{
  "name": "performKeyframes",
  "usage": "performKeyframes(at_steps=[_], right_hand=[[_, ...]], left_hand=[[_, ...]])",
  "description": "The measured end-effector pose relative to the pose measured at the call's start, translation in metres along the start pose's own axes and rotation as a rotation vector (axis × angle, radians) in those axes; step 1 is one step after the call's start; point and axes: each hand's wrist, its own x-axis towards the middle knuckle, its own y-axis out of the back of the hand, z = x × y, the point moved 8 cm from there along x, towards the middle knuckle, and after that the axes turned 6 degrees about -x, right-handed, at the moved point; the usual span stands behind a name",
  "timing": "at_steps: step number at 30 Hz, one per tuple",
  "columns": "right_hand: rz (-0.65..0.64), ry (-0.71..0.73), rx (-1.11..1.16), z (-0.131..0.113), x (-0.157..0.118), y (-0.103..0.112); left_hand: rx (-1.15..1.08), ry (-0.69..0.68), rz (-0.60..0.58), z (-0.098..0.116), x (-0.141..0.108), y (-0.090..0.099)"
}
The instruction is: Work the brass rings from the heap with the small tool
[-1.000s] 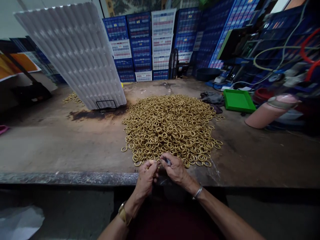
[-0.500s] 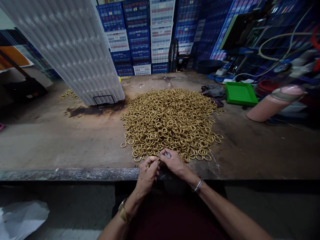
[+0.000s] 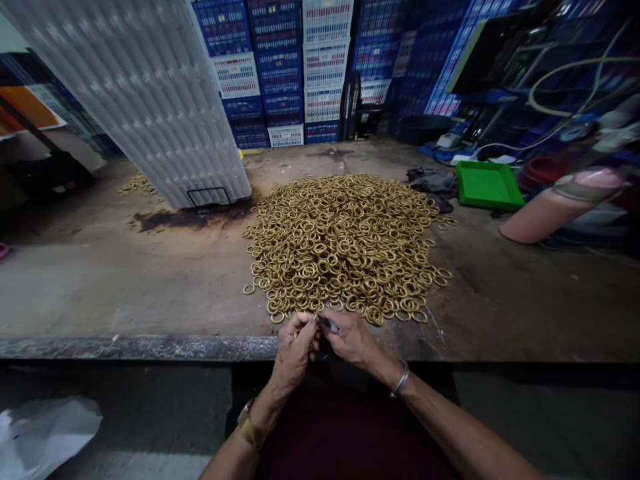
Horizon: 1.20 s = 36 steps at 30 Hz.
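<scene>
A wide heap of brass-coloured rings lies on the worn table, its near side just beyond my hands. My left hand is closed at the table's front edge, pinching a brass ring between thumb and fingers; the fingers cover most of it. Right beside it, my right hand is closed on a small tool with a grey body and a dark, thin tip. That tip points toward the ring in my left hand. Whether the two touch I cannot tell.
At the back left stands a tall stack of translucent ribbed trays beside a wire stand. A green tray, a dark cloth and a pink bottle sit at the right. Blue and white crates line the back.
My right hand has come slightly nearer the table edge, and the tool's tip has swung from pointing up and away to pointing left at the ring. My left hand stays about where it was.
</scene>
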Motion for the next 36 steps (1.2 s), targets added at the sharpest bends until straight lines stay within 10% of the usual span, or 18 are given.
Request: performKeyframes(at_steps=[24,36], right_hand=[[-0.232,0.014,-0.208,-0.004,-0.002,-0.015],[-0.056,-0.082,-0.368,0.006,0.005,-0.008]], left_hand=[[0.094,-0.047,-0.013,0.004,-0.006,0.007],[-0.468,0.12,-0.042,0.01,-0.015,0.016]])
